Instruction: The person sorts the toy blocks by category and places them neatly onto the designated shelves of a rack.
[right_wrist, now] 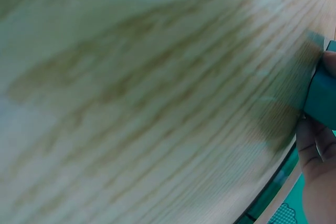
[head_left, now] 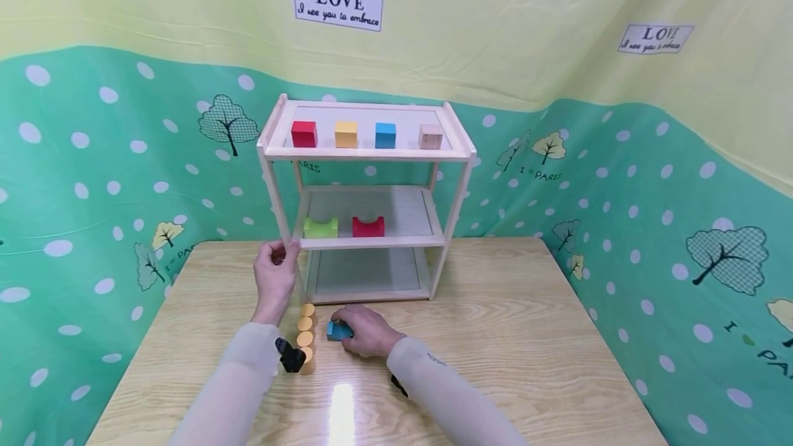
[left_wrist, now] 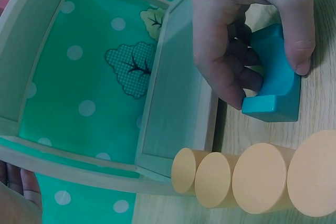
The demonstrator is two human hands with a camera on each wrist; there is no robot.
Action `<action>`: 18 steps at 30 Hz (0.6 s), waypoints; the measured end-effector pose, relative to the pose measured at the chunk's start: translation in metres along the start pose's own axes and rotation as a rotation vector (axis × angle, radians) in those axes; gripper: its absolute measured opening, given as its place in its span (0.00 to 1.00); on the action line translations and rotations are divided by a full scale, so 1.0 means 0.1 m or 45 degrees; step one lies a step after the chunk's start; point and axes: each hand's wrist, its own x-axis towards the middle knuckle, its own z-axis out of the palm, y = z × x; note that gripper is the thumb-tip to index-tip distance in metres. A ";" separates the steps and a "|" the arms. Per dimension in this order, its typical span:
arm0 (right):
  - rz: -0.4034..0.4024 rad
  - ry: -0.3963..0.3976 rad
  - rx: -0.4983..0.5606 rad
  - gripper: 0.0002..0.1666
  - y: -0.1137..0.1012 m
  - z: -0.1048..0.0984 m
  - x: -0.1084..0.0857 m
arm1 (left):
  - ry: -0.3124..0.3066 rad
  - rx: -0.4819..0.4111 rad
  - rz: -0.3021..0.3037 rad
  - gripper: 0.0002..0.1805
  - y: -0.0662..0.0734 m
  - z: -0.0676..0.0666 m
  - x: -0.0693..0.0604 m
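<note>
The right hand (head_left: 368, 332) grasps a blue curved block (head_left: 338, 331), thumb on one side and bent fingers on the other, as the left wrist view shows. The left hand (head_left: 275, 277) has its fingers curled at the front left post (head_left: 275, 198) of a wooden rack (head_left: 372, 154), gripping it near the middle shelf's corner; part of that grip is hidden.

The blue block is in the right hand, low over or on the bench (head_left: 526, 336); whether it touches the surface is unclear. Its hollow faces the bent fingers. It lies just in front of the rack's bottom edge, to the right of and nearer the person than the left hand.

Four orange cylinders (head_left: 305, 339) stand in a row on the bench just left of the block, between it and the left forearm. A black wrist device (head_left: 291, 356) partly covers the nearest ones in the head view.

On the rack's middle shelf sit a green curved block (head_left: 321, 228) and a red curved block (head_left: 368, 227), hollows up. The top shelf bears a red cube (head_left: 304, 134), a yellow cube (head_left: 345, 134), a blue cube (head_left: 385, 135) and a plain wooden cube (head_left: 430, 136). A dotted green-and-yellow curtain (head_left: 93, 157) hangs behind.
</note>
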 end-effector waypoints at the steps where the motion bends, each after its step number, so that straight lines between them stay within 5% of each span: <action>1: 0.001 -0.002 0.005 0.26 0.00 0.00 0.00 | -0.001 0.001 0.000 0.24 0.00 0.00 0.00; 18: 0.003 0.002 0.078 0.27 0.04 -0.03 -0.02 | -0.012 0.006 -0.002 0.25 0.01 -0.01 -0.01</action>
